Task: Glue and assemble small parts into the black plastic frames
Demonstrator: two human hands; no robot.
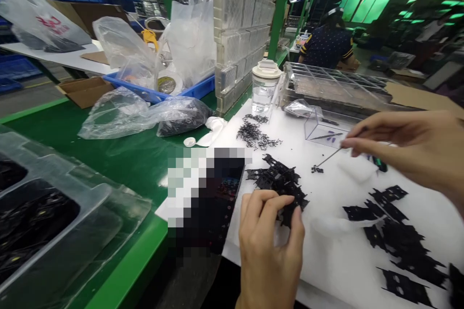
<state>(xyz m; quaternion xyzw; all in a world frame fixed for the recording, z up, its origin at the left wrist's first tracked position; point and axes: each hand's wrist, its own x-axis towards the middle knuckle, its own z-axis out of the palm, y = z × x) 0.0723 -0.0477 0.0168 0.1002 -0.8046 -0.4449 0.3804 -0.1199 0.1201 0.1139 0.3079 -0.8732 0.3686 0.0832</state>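
Head view: a person's two bare hands work over a white foam sheet [348, 260] laid on a green table [126, 164].
Left hand: the left hand [270, 246] sits at the near edge of the white foam sheet, thumb and fingers pinched together on a flat black cut-out part [290, 210].
Black pile: that part touches the near side of a heap of flat black cut-out parts [277, 176] lying toward the middle of the foam sheet.
Right hand: the right hand [409, 147] hovers above the far right of the foam sheet, fingertips closed on a thin metal pick [328, 158].
Pick tip: the tip points down to a tiny black piece [317, 169] on the foam sheet, just right of the heap; whether it touches cannot be told.
Small parts: a scatter of small black wire-like clips [255, 135] lies on the far part of the foam sheet.
Box: a small clear plastic box [324, 130] stands behind the pick, at the far side of the foam sheet.
Jar: a clear jar with a cream lid [265, 84] stands at the far edge of the foam sheet.
Strips: more flat black cut-out strips [402, 241] lie spread over the right of the foam sheet.
Bags: crumpled clear plastic bags [145, 113] rest on the table left of the foam sheet, before a blue plastic tray [197, 91].
Blur: a pixelated patch [206, 198] covers the left edge of the foam sheet.
Other person: a person in a dark dotted shirt [328, 46] sits well beyond the jar.
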